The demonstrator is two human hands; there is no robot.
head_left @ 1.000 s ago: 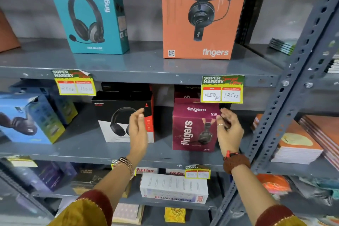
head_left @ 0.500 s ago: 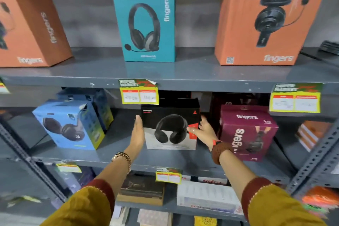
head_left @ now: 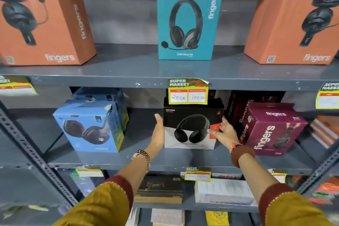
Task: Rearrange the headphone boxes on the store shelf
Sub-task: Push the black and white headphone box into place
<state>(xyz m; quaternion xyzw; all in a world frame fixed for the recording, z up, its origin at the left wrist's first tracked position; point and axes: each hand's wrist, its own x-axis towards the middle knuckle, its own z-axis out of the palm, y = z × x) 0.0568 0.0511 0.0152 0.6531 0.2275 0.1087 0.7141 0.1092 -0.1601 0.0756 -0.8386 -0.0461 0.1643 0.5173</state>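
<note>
A black-and-white headphone box point(head_left: 190, 126) stands on the middle shelf point(head_left: 113, 159). My left hand point(head_left: 159, 132) lies flat against its left side, and my right hand point(head_left: 224, 133) presses its right side, so both hold it between them. A blue headphone box point(head_left: 89, 126) stands to its left and a maroon "fingers" box point(head_left: 271, 130) to its right. On the top shelf point(head_left: 128, 71) stand an orange box point(head_left: 45, 20) at left, a teal box point(head_left: 189, 22) in the middle and another orange box point(head_left: 293, 22) at right.
Yellow price tags point(head_left: 188, 91) hang from the shelf edges. Slotted grey uprights point(head_left: 27, 148) frame the rack on both sides. The lower shelf holds a dark box point(head_left: 159, 189) and a white box point(head_left: 222, 191). Stacked books point(head_left: 324, 128) lie at far right.
The view swung left. My right hand left the maroon box and went to the black-and-white box's right side; my left hand settled on its left side.
</note>
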